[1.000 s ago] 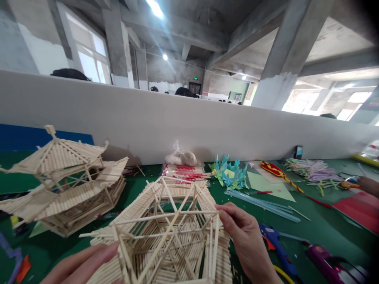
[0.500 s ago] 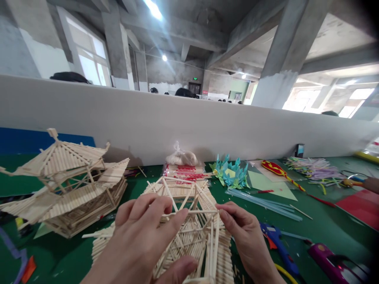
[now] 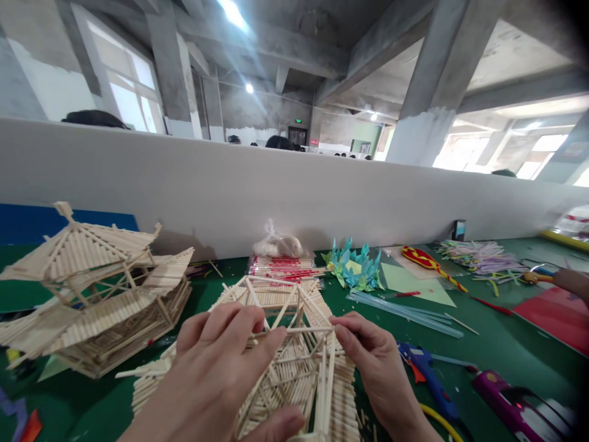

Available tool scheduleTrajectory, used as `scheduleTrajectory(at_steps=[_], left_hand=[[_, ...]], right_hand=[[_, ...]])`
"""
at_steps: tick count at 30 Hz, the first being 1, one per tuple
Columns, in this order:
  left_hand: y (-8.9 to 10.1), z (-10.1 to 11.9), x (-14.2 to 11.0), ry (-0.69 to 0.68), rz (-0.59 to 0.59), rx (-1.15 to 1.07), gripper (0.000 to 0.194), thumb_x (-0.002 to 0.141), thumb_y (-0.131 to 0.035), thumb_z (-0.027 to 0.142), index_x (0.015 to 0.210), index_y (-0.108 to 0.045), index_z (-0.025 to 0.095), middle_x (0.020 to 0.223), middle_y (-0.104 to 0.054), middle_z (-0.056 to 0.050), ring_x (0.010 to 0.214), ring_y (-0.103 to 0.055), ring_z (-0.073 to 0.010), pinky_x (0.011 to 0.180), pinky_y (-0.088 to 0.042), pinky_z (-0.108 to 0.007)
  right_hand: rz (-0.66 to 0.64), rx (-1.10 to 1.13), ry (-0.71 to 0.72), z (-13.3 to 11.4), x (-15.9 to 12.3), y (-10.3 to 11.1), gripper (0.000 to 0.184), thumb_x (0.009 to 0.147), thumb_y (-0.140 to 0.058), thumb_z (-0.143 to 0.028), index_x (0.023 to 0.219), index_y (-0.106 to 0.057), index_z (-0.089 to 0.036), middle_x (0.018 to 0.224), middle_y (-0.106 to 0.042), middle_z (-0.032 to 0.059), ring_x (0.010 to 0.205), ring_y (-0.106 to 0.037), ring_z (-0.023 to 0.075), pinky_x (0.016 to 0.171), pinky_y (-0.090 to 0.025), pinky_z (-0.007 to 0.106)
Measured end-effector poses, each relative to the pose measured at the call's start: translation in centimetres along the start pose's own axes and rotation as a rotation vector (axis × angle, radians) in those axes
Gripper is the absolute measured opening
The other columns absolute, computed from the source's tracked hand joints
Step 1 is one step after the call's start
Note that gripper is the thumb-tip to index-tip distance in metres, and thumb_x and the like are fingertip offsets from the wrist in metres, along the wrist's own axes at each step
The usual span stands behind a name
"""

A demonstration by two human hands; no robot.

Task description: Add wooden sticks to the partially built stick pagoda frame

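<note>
A half-open model building of thin wooden sticks (image 3: pixel 343 393) lies in front of me, with slatted roof panels and a raised ring of sticks on top. My right hand (image 3: pixel 375 362) pinches the end of a wooden stick (image 3: pixel 309 329) at the ring's right corner, between thumb and forefinger. Over the model's left side spreads my left hand (image 3: pixel 214 368), its thumb and fingers apart. Its index fingertip is close to the same stick's left part; whether it touches is unclear. The hand hides much of the model's left side.
A stick pavilion (image 3: pixel 101 288) stands at left. Behind the model are bagged red-tipped sticks (image 3: pixel 285 267) and a blue paper ornament (image 3: pixel 354 265). At right lie clear glue sticks (image 3: pixel 405 313), a blue glue gun (image 3: pixel 430 380), a purple tool (image 3: pixel 504 402) and another person's hand (image 3: pixel 573 282).
The view has shifted slightly, so most things sit a little further left. Both hands keep nearly the same pose on the model, the right still pinching the stick's end.
</note>
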State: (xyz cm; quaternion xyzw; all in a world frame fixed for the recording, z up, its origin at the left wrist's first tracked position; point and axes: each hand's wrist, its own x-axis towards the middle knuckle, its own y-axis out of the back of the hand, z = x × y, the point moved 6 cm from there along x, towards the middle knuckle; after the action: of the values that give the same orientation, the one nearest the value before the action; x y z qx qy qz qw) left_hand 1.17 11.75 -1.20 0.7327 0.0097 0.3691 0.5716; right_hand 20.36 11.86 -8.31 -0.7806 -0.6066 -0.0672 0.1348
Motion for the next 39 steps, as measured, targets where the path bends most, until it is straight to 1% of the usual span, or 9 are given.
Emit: scheduleTrajectory(at_steps=[5,8,18,23,27,29,31,35,39], left_hand=[[0.6,0.1,0.5,0.179,0.042,-0.076,0.052,0.076,-0.047,0.062,0.105,-0.062,0.021,0.101,-0.057,-0.010,0.101,-0.043,-0.0322,0.081,-0.029,-0.047],[0.5,0.4,0.6,0.183,0.033,-0.080,0.052,0.076,-0.047,0.062,0.106,-0.062,0.023,0.102,-0.057,-0.009,0.102,-0.043,-0.0320,0.082,-0.029,-0.047],[0.6,0.4,0.6,0.178,0.057,-0.058,0.052,0.073,-0.050,0.062,0.106,-0.062,0.024,0.103,-0.058,-0.009,0.102,-0.045,-0.0332,0.082,-0.030,-0.047],[0.7,0.4,0.7,0.175,0.058,-0.089,0.050,0.073,-0.052,0.060,0.104,-0.062,0.021,0.102,-0.057,-0.010,0.101,-0.044,-0.0326,0.081,-0.030,-0.048],[0.6,0.4,0.6,0.177,0.059,-0.098,0.050,0.074,-0.051,0.061,0.103,-0.062,0.021,0.100,-0.058,-0.009,0.099,-0.045,-0.0322,0.080,-0.030,-0.048],[0.7,0.4,0.6,0.175,0.058,-0.095,0.050,0.074,-0.050,0.061,0.104,-0.062,0.022,0.101,-0.058,-0.009,0.099,-0.045,-0.0321,0.080,-0.031,-0.048],[1.1,0.4,0.5,0.178,0.086,-0.104,0.051,0.075,-0.049,0.061,0.109,-0.059,0.024,0.104,-0.057,-0.008,0.102,-0.045,-0.0322,0.082,-0.032,-0.048],[2.1,-0.1,0.4,0.230,0.140,-0.146,0.047,0.080,-0.041,0.061,0.111,-0.055,0.027,0.108,-0.055,-0.007,0.104,-0.044,-0.0315,0.086,-0.031,-0.051],[1.7,-0.6,0.5,0.233,0.094,-0.177,0.046,0.078,-0.046,0.061,0.111,-0.054,0.031,0.107,-0.053,-0.006,0.105,-0.040,-0.0333,0.083,-0.029,-0.055]], right_hand=[[-0.006,0.011,-0.005,0.0,-0.1,0.0,0.006,0.074,-0.068,-0.027,0.077,-0.073,-0.027,0.072,-0.059,-0.0027,0.069,-0.054,0.0093,0.062,-0.043,0.016],[-0.001,0.004,0.000,-0.1,-0.1,0.0,0.007,0.075,-0.068,-0.027,0.079,-0.073,-0.028,0.073,-0.059,-0.0025,0.069,-0.055,0.0097,0.062,-0.043,0.017],[0.014,-0.003,0.021,-0.5,0.1,-0.2,0.008,0.074,-0.068,-0.027,0.079,-0.074,-0.027,0.071,-0.060,-0.0014,0.067,-0.055,0.0110,0.061,-0.044,0.019],[0.005,0.002,0.010,-0.4,0.0,-0.1,0.009,0.074,-0.068,-0.027,0.081,-0.074,-0.029,0.072,-0.060,-0.0023,0.068,-0.055,0.0103,0.062,-0.043,0.018],[0.006,-0.002,0.003,-0.2,0.0,0.0,0.007,0.074,-0.068,-0.027,0.078,-0.074,-0.027,0.073,-0.061,-0.0019,0.069,-0.055,0.0109,0.063,-0.043,0.019],[0.006,-0.008,0.004,-0.2,0.0,0.0,0.007,0.074,-0.068,-0.028,0.078,-0.074,-0.026,0.073,-0.061,-0.0015,0.069,-0.055,0.0112,0.063,-0.043,0.019],[0.006,-0.011,0.006,-0.3,0.0,0.0,0.007,0.074,-0.068,-0.028,0.077,-0.074,-0.026,0.073,-0.061,-0.0011,0.069,-0.055,0.0116,0.063,-0.043,0.020],[0.006,-0.008,0.011,-0.4,0.0,0.0,0.007,0.074,-0.068,-0.028,0.077,-0.073,-0.025,0.072,-0.061,-0.0011,0.068,-0.055,0.0116,0.063,-0.043,0.020],[0.008,-0.010,0.005,-0.3,0.0,-0.1,0.006,0.073,-0.068,-0.028,0.077,-0.073,-0.025,0.073,-0.061,-0.0012,0.069,-0.055,0.0117,0.063,-0.043,0.020]])
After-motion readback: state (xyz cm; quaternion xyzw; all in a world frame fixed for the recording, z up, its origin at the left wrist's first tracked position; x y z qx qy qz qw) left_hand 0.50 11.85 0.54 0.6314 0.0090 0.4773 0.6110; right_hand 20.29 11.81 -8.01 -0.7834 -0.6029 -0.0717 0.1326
